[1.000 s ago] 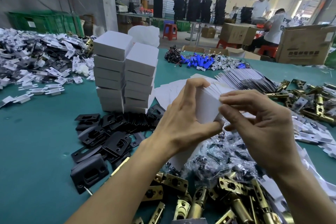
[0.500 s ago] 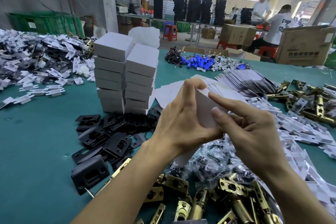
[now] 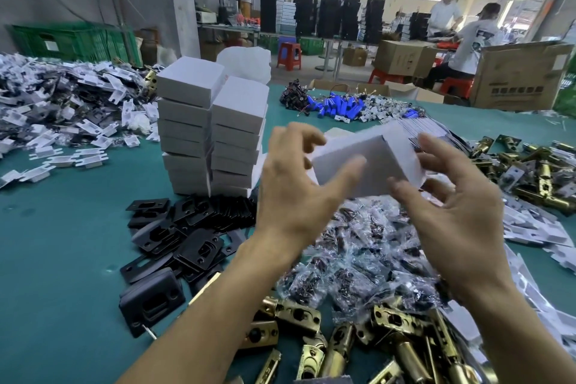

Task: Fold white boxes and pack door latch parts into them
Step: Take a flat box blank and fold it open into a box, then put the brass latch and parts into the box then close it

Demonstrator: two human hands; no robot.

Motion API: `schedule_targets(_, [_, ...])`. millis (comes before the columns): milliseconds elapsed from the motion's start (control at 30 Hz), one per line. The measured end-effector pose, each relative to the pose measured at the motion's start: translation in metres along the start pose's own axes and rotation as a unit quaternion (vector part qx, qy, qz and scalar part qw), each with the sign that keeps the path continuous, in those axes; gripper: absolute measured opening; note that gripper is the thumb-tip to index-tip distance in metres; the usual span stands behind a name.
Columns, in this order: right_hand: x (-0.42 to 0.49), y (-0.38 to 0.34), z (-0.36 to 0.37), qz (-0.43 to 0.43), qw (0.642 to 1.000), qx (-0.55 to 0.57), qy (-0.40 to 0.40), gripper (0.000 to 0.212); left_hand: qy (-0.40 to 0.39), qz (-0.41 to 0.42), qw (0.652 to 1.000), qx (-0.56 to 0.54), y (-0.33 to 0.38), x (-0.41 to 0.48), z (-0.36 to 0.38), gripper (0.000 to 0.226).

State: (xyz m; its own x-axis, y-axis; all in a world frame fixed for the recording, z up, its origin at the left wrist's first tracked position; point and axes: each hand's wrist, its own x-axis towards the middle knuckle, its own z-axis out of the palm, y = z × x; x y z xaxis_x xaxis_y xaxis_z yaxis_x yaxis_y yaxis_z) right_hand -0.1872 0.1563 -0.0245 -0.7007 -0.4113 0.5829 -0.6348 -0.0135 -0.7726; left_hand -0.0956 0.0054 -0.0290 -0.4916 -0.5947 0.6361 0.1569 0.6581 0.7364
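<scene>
A folded white box (image 3: 374, 162) hangs in the air above the green table (image 3: 62, 243), tilted and blurred. My left hand (image 3: 293, 196) grips its left end, thumb across the front face and fingers curled behind. At the box's right end my right hand (image 3: 452, 215) has its fingers spread and fairly straight, the fingertips touching the box. Two stacks of finished white boxes (image 3: 212, 134) stand just left of my hands. Below lie bags of screws (image 3: 367, 252), brass latch bolts (image 3: 358, 337) and black strike plates (image 3: 187, 237).
White plastic parts (image 3: 62, 115) are heaped at the far left, more brass latches (image 3: 536, 171) at the right. Flat box blanks (image 3: 436, 131) fan out behind the held box. Blue battery packs (image 3: 339, 106) and cardboard cartons (image 3: 523, 75) lie further back, where two people (image 3: 467, 40) work.
The box has turned from end-on to lying lengthwise between my hands. My right hand's fingers have spread apart and moved to the box's right end.
</scene>
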Motion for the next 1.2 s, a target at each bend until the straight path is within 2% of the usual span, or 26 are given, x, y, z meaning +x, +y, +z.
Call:
schedule_targets(33, [0.0, -0.001, 0.0, -0.016, 1.0, -0.002, 0.009, 0.064, 0.009, -0.082, 0.995, -0.055, 0.001, 0.004, -0.002, 0.038])
schedule_targets(67, [-0.001, -0.002, 0.001, -0.036, 0.999, -0.006, 0.011, 0.063, -0.017, -0.186, 0.974, -0.126, 0.002, 0.007, -0.005, 0.04])
schedule_targets(133, [-0.004, -0.005, 0.006, -0.075, 0.997, -0.023, -0.004, 0.058, -0.129, -0.385, 0.878, -0.253, 0.001, 0.011, -0.008, 0.057])
schedule_targets(167, [-0.006, -0.005, 0.009, -0.092, 0.995, -0.031, -0.023, 0.055, -0.182, -0.433, 0.829, -0.304, 0.001, 0.011, -0.01, 0.068])
schedule_targets(233, [-0.01, -0.004, 0.016, -0.12, 0.989, -0.047, -0.078, 0.051, -0.254, -0.45, 0.753, -0.408, -0.001, 0.01, -0.01, 0.083])
schedule_targets(267, [-0.012, -0.002, 0.019, -0.129, 0.984, -0.059, -0.106, 0.052, -0.262, -0.45, 0.725, -0.451, -0.001, 0.009, -0.01, 0.085])
schedule_targets(300, [-0.014, -0.001, 0.022, -0.133, 0.98, -0.071, -0.133, 0.053, -0.258, -0.457, 0.705, -0.477, -0.001, 0.009, -0.009, 0.084])
schedule_targets(367, [-0.015, -0.001, 0.022, -0.138, 0.971, -0.088, -0.176, 0.051, -0.23, -0.477, 0.688, -0.497, -0.001, 0.01, -0.009, 0.076])
schedule_targets(433, [-0.014, -0.002, 0.02, -0.137, 0.962, -0.106, -0.212, 0.043, -0.202, -0.481, 0.699, -0.489, -0.004, 0.01, -0.008, 0.064])
schedule_targets(567, [-0.017, -0.003, 0.014, -0.062, 0.93, -0.213, -0.292, 0.037, -0.138, -0.478, 0.76, -0.418, -0.006, 0.01, -0.007, 0.05])
schedule_targets(700, [-0.029, -0.015, 0.024, -0.019, 0.87, -0.29, -0.398, 0.025, -0.1, -0.456, 0.791, -0.394, -0.009, 0.009, -0.008, 0.064])
schedule_targets(800, [-0.041, -0.022, 0.035, 0.004, 0.816, -0.328, -0.477, 0.033, -0.101, -0.419, 0.829, -0.356, -0.01, 0.006, -0.005, 0.07])
schedule_targets(867, [-0.049, -0.025, 0.04, 0.003, 0.796, -0.359, -0.488, 0.036, -0.087, -0.4, 0.851, -0.329, -0.01, 0.005, -0.004, 0.071])
schedule_targets(967, [-0.055, -0.028, 0.046, -0.009, 0.793, -0.359, -0.492, 0.035, -0.074, -0.391, 0.863, -0.312, -0.016, 0.006, -0.004, 0.068])
schedule_targets(1067, [-0.054, -0.029, 0.047, -0.004, 0.792, -0.356, -0.495, 0.031, -0.095, -0.376, 0.87, -0.303, -0.021, 0.005, -0.002, 0.058])
schedule_targets(1200, [-0.051, -0.029, 0.046, 0.009, 0.815, -0.326, -0.48, 0.028, -0.107, -0.355, 0.879, -0.3, -0.017, 0.002, -0.002, 0.051])
